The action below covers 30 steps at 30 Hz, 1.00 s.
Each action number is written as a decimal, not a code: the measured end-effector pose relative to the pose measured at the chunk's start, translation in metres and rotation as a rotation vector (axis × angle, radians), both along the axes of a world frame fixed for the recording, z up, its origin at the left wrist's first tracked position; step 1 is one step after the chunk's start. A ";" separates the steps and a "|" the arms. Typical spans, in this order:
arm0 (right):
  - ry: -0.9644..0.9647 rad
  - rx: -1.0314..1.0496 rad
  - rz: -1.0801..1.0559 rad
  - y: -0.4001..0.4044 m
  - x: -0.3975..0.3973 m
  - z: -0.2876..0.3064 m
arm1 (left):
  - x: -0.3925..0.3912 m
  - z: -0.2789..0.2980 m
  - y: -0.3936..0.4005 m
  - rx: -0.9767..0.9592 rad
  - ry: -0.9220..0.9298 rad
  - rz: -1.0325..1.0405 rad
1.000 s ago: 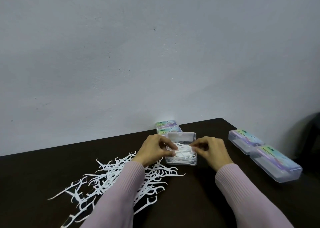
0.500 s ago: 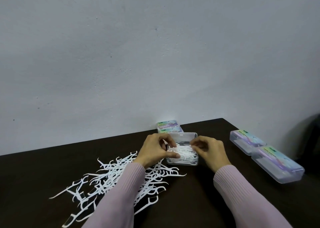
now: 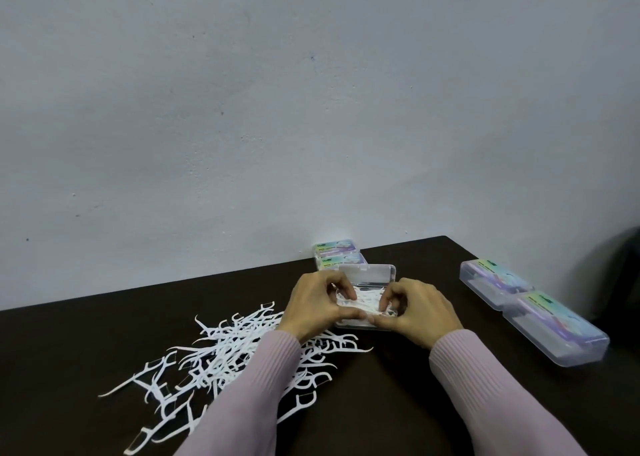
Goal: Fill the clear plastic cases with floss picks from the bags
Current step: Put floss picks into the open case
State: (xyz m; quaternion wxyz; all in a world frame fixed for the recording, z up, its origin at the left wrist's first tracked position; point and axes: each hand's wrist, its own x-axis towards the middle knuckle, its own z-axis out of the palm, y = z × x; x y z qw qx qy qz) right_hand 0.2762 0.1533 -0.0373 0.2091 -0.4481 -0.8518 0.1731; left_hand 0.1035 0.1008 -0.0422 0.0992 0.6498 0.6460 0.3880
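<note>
Both hands, left hand and right hand, have curled fingers pinching floss picks inside the open case. Bare table lies at 6 o'clock; closed cases stand at 3 o'clock.

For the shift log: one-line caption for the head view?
Both hands, left and right, press floss picks into the open clear case; loose picks remain.
</note>
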 end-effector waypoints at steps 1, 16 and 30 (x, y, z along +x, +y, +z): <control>-0.026 0.019 0.017 -0.001 0.000 0.001 | -0.002 -0.001 0.000 -0.008 -0.021 0.003; 0.143 -0.038 -0.067 0.005 0.005 0.000 | -0.010 -0.005 -0.001 -0.025 -0.369 -0.021; 0.685 -0.551 -0.137 0.008 -0.008 -0.008 | 0.021 -0.010 0.009 -0.118 -0.992 -0.033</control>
